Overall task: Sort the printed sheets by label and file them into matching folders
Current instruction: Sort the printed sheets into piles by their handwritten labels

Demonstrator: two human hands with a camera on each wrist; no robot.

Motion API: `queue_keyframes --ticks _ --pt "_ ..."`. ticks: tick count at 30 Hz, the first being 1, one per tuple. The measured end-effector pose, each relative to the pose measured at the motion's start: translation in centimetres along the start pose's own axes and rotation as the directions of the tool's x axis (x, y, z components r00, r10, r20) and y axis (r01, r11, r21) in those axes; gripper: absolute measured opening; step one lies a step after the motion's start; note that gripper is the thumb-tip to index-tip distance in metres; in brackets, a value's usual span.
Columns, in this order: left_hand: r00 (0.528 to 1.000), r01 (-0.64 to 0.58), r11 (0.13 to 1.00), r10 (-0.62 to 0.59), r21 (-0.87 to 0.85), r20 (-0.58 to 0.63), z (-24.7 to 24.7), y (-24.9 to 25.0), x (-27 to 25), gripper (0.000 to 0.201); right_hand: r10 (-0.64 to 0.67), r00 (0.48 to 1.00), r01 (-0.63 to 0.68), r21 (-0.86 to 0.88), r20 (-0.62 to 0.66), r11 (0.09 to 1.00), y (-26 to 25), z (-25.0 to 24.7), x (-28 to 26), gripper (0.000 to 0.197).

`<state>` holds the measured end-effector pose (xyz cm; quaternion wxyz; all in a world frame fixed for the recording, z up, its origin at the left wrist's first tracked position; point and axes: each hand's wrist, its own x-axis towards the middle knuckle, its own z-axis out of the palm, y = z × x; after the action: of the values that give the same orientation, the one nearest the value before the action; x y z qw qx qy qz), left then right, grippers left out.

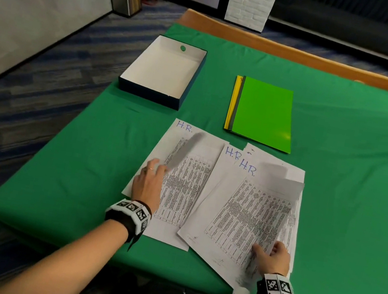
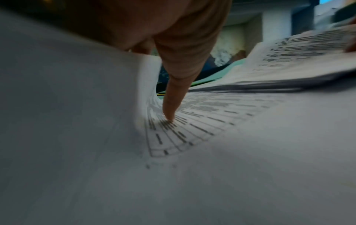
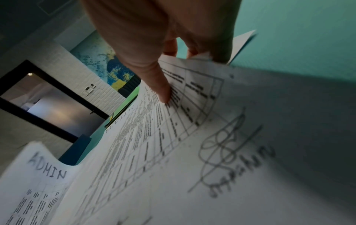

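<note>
Head view: left hand (image 1: 148, 185) with fingers flat on one white printed "H.R." sheet (image 1: 183, 170) on the green-covered counter (image 1: 346, 198), right hand (image 1: 274, 256) pinching the fanned overlapping sheets (image 1: 249, 207), whose loose corners could slip and mix labels.

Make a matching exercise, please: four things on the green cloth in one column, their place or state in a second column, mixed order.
Things:
1. open box
2. green folder
3. left hand
4. right hand

States:
A. lies on top of the folder stack
B. pinches the near edge of a printed sheet
C. stands far left with nothing visible inside
D. rests on the leftmost H.R. sheet

Pairs: 1-C, 2-A, 3-D, 4-B
</note>
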<state>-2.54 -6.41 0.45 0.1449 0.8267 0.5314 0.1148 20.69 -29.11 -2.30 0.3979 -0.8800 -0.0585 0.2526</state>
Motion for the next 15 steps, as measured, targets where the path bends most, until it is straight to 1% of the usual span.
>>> queue_keyframes --ticks 1,3,5,7,9,11,13,15 --pt "0.998 -0.055 0.998 0.056 -0.040 0.026 0.2 0.1 -0.6 0.047 0.008 1.000 -0.009 0.008 0.005 1.000 0.0 0.0 -0.1 0.024" --pt "0.995 -0.079 0.992 0.085 -0.101 0.054 0.4 0.0 -1.5 0.041 0.012 1.000 -0.012 0.010 0.012 1.000 0.1 -0.1 -0.1 0.024" --pt "0.996 -0.068 0.985 0.076 -0.162 0.045 0.3 0.0 -1.7 0.032 0.010 1.000 -0.010 0.011 0.015 1.000 -0.1 -0.1 -0.2 0.024" --pt "0.999 -0.045 0.971 0.046 -0.235 -0.001 -0.1 0.1 -1.5 0.018 0.010 1.000 -0.010 0.010 0.011 1.000 -0.1 -0.1 -0.2 0.024" --pt "0.998 0.015 0.943 -0.032 -0.332 -0.046 -0.4 0.1 -1.1 0.027 0.005 1.000 -0.005 0.001 0.009 1.000 0.0 -0.1 -0.2 0.025" --pt "0.983 0.121 0.897 -0.167 -0.424 -0.074 -0.5 -0.3 -0.5 0.034 -0.015 1.000 0.015 -0.017 0.010 1.000 0.1 -0.2 -0.2 0.024" --pt "0.957 0.223 0.845 -0.285 -0.486 -0.056 -0.4 -1.1 0.0 0.038 -0.025 1.000 0.025 -0.027 0.012 0.999 0.2 -0.2 -0.1 0.023" --pt "0.922 0.322 0.775 -0.387 -0.544 -0.006 -0.4 -1.8 0.3 0.037 -0.024 1.000 0.024 -0.031 0.013 0.999 0.3 -0.2 0.0 0.023"
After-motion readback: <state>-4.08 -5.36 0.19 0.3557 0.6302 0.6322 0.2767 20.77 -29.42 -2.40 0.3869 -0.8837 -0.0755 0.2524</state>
